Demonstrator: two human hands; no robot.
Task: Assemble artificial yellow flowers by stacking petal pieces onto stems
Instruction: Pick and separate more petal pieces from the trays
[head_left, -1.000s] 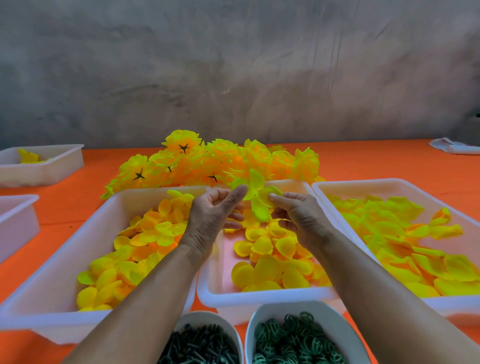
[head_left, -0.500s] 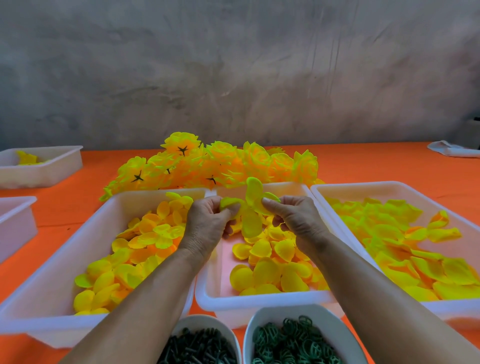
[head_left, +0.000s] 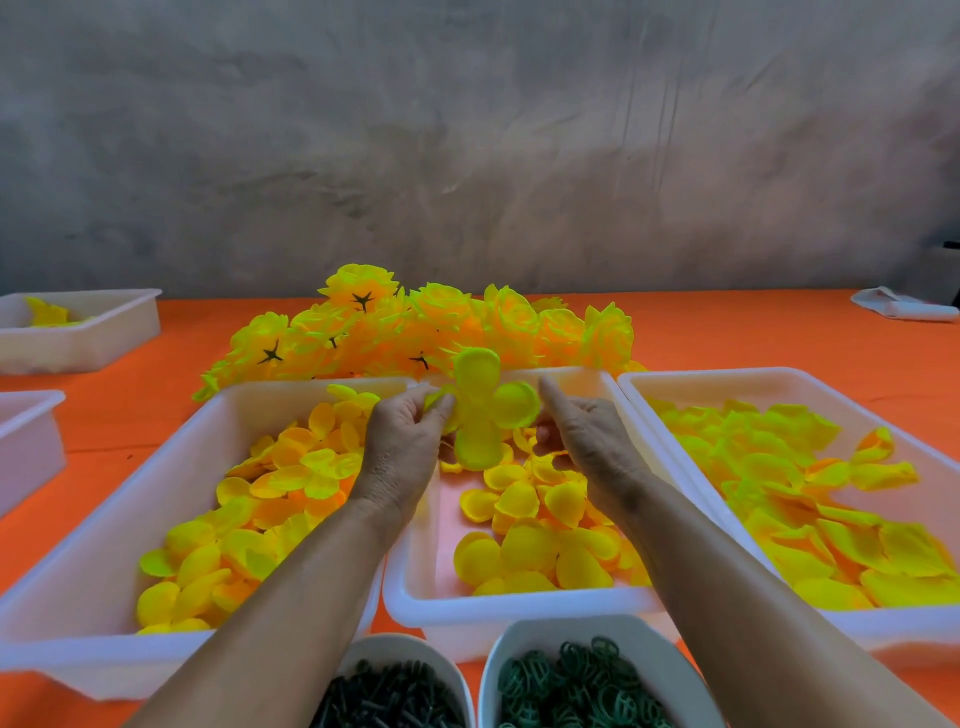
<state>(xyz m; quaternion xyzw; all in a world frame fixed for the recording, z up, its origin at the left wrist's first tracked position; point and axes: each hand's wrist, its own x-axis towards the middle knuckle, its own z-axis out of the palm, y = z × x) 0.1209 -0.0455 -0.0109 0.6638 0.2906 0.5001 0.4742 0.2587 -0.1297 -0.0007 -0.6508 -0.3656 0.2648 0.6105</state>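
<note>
Petal piece (head_left: 480, 415), thin, floppy, v. light: left hand (head_left: 402, 447) pinches its left lobe; right hand (head_left: 587, 436) half-curled by right lobe, contact unclear. Best held near centre.

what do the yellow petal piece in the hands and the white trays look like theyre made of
Petal piece: probably thin fabric or soft plastic, matte, with cupped lobes that keep their shape. White trays: likely moulded plastic, smooth and slightly translucent, since the orange table tints their walls.
</note>
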